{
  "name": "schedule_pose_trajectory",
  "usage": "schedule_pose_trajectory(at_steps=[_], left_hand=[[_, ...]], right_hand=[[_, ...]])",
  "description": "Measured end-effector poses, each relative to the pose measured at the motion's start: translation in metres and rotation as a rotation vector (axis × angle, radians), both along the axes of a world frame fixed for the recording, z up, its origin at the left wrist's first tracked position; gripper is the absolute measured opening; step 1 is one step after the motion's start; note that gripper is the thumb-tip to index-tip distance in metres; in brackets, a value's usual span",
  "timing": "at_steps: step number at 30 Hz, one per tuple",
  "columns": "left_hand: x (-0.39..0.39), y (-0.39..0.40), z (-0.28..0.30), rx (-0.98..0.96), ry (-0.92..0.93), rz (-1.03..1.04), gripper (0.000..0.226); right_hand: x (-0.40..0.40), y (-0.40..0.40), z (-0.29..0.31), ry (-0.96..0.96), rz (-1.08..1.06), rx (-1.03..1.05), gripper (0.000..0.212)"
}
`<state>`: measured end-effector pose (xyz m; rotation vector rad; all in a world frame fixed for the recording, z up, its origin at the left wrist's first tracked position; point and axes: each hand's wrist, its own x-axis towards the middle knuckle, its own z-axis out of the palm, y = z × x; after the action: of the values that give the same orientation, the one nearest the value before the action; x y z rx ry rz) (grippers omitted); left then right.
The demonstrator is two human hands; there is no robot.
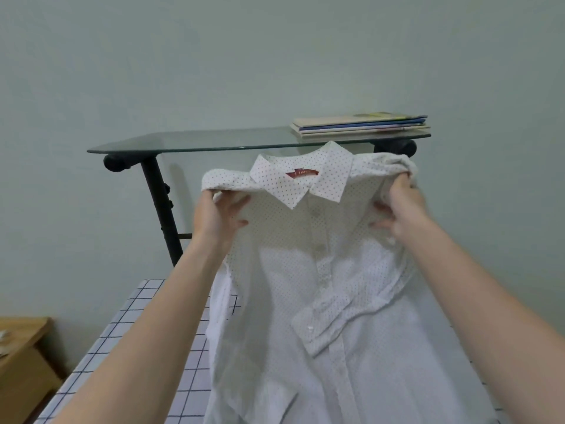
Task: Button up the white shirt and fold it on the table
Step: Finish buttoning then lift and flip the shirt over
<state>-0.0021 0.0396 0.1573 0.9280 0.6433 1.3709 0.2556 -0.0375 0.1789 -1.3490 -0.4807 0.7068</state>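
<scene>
Over the table, both hands, left and right, hold the white shirt up, each grip clamped on a shoulder.

Head view looks forward and down, close over the table.

Books on glass desk

Raised shirt blocks your view and reach over mid table. Left strip of table lies bare. Beyond: glass shelf, book stack on its right.
</scene>
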Motion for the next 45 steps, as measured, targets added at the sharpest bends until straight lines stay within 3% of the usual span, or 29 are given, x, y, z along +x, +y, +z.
schedule_pose_trajectory(at_steps=[3, 18, 26, 32, 38, 42, 45], left_hand=[[-0.004, -0.017, 0.016, 0.054, 0.014, 0.096, 0.033], [-0.054, -0.123, 0.109, 0.355, -0.039, 0.286, 0.024], [-0.065, -0.138, 0.131, 0.412, 0.032, 0.334, 0.029], [-0.059, -0.114, 0.119, 0.323, 0.141, 0.348, 0.033], [-0.043, -0.071, 0.099, 0.211, 0.228, 0.28, 0.034], [-0.036, -0.051, 0.12, 0.269, 0.276, 0.316, 0.037], [-0.034, -0.045, 0.151, 0.386, 0.175, 0.387, 0.038]], right_hand=[[-0.003, -0.013, 0.015, -0.035, -0.046, 0.061, 0.047], [-0.046, -0.147, 0.097, -0.463, -0.247, 0.378, 0.045], [-0.056, -0.178, 0.124, -0.575, -0.212, 0.415, 0.044], [-0.038, -0.158, 0.111, -0.621, -0.111, 0.248, 0.017], [-0.021, -0.09, 0.074, -0.53, 0.007, 0.02, 0.051], [-0.023, -0.059, 0.093, -0.483, -0.078, 0.141, 0.049], [-0.01, -0.047, 0.115, -0.479, -0.231, 0.286, 0.049]])
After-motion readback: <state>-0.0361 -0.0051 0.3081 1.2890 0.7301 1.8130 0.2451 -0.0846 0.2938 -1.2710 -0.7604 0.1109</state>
